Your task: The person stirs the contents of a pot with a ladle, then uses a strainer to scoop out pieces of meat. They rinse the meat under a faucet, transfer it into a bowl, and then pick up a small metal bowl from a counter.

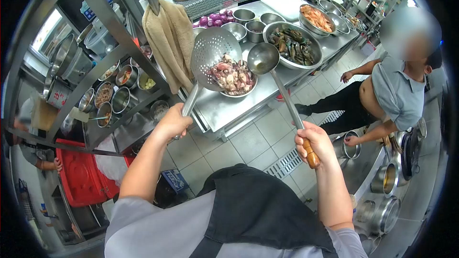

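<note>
My left hand [173, 122] is closed around the metal handle of a large perforated strainer [206, 48], tilted over the counter's edge. Chopped squid-like pieces [235, 77] lie at the strainer's lower right side, over a metal bowl [243, 94] whose rim shows beneath them. In my right hand [314, 144] is a long ladle [263, 59], gripped by its wooden handle end. Its bowl hangs just right of the squid-like pieces and looks empty. Behind it, a big steel bowl [313, 62] holds dark green mussels [291, 45].
Peeled purple onions [216, 19], small steel pots and a bowl of shrimp [316, 19] stand on the counter [217, 110]. A towel [167, 43] hangs at left beside a rack of filled bowls. On the right stands a person [399, 86] near a metal pot [351, 147].
</note>
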### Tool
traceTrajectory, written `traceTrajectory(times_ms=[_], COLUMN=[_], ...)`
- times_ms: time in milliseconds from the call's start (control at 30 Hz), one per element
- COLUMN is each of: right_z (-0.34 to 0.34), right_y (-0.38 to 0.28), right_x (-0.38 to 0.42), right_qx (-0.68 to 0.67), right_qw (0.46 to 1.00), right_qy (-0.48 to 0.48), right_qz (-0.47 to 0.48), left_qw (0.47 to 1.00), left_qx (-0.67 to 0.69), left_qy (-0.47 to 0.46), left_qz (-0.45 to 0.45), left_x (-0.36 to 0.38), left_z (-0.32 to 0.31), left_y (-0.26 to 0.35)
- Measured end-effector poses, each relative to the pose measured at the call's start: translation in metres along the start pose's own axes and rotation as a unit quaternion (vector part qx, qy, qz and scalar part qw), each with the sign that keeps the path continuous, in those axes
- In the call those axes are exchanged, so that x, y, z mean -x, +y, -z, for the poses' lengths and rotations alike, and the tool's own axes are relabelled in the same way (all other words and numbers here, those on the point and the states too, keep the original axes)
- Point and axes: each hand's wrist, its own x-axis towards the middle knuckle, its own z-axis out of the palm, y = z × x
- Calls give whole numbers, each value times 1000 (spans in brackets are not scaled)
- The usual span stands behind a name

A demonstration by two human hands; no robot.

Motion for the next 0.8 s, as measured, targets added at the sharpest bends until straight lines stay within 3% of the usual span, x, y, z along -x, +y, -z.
traceTrajectory(times_ms=[367, 433, 667, 733, 800], right_z=[-1, -2, 1, 4, 11], right_y=[5, 5, 4, 3, 4], right_x=[1, 1, 2, 5, 10], right_qx=[4, 1, -31, -62, -96], right_qw=[1000, 1000, 999, 998, 995], right_qy=[-6, -5, -11, -20, -27], right_qz=[2, 3, 12, 16, 22], left_qw=[976, 950, 958, 980, 991], left_qx=[-161, -218, -168, -100, -36], left_qy=[139, 196, 204, 164, 116], left_qz=[-45, -112, -113, -49, -53], left_x=[8, -2, 5, 11, 6], left_z=[-5, -1, 1, -1, -1], left_y=[5, -8, 12, 23, 21])
